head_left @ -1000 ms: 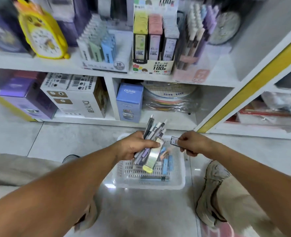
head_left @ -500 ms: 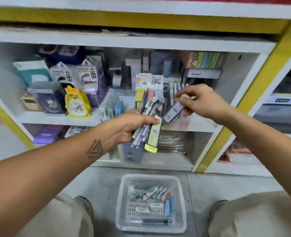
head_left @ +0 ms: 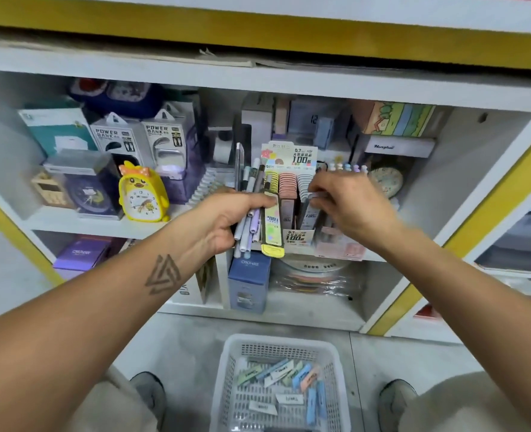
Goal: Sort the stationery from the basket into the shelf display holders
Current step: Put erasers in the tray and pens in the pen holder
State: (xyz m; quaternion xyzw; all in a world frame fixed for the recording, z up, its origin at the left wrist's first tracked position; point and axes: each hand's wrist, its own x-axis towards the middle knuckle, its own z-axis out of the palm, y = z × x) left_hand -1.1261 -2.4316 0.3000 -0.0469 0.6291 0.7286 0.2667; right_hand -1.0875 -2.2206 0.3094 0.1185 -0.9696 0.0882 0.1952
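My left hand (head_left: 226,219) grips a bundle of pens (head_left: 248,210) together with a yellow lead case (head_left: 272,227), held upright in front of the middle shelf. My right hand (head_left: 348,207) pinches a grey lead case (head_left: 310,213) at its top, with the case standing in the grey row of the lead display holder (head_left: 292,182). That holder has yellow, pink and grey rows. A pastel pen holder (head_left: 340,246) stands just right of it, partly hidden by my right hand. The white basket (head_left: 233,347) sits on the floor below, holding several erasers (head_left: 301,374).
A yellow duck clock (head_left: 141,193), power bank boxes (head_left: 138,137) and a row of slim packs (head_left: 203,187) fill the shelf's left side. A blue box (head_left: 249,280) and taped rolls (head_left: 314,275) sit on the lower shelf. My shoes (head_left: 150,392) flank the basket.
My view rose from the basket to the shelf. My right hand carried the grey lead case up and lowered it into the holder's grey row. My left hand lifted its bundle to shelf height.
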